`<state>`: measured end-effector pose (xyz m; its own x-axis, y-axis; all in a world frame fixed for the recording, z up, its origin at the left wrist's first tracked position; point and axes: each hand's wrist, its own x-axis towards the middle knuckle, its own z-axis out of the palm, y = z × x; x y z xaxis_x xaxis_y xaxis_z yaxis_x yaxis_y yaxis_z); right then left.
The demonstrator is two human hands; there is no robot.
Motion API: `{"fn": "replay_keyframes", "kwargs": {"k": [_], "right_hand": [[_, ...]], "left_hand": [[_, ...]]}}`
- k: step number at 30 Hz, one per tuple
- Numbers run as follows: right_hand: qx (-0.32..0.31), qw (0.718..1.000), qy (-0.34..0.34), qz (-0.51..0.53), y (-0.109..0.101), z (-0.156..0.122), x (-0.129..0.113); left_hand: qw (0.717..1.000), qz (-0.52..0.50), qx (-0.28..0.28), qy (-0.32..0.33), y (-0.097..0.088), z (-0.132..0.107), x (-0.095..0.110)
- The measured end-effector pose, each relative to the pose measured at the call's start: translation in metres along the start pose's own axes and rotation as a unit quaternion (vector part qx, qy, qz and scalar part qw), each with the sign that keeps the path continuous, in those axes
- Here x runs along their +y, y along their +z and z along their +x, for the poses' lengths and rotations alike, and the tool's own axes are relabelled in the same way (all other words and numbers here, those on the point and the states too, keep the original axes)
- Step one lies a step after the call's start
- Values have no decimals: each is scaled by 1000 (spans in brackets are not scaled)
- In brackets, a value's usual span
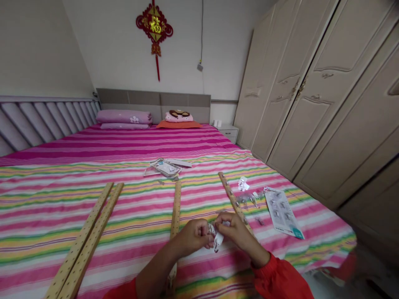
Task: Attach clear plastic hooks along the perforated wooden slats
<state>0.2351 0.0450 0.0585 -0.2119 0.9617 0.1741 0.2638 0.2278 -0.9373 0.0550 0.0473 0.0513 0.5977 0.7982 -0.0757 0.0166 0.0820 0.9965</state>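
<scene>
The red wall hanging (145,21), upper left of centre, bears the gold character "福" (155,25). Printing on the packaging card (283,212), lower right, is illegible.

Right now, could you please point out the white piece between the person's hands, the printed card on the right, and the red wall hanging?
White piece (219,239): head view, its visible middle.
Printed card (283,213): head view, middle of its face.
Red wall hanging (155,26): head view, its gold centre.
</scene>
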Motion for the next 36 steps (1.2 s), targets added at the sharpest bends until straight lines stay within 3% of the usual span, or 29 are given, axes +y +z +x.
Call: {"fn": "replay_keyframes", "kwargs": {"k": [6, 11, 15, 19, 27, 36], "right_hand": [[4, 986, -98, -137, -8, -1, -7], [-4, 973, -141, -185, -7, -5, -12], [7, 971, -132, -199, -3, -6, -13], [26, 978, -119, -172, 2, -3, -9], [23, 996, -37, -76, 12, -2, 0], [35, 999, 3, -29, 18, -3, 1]], "left_hand": [[998, 27, 55, -27, 6, 7, 2], [990, 97, 105, -6, 8, 10, 2], [979, 141, 145, 8, 9, 11, -2], [977, 119, 175, -3, 12, 13, -1], [979, 76, 183, -40, 13, 10, -7], [982, 56, 175, -37, 11, 10, -12]]}}
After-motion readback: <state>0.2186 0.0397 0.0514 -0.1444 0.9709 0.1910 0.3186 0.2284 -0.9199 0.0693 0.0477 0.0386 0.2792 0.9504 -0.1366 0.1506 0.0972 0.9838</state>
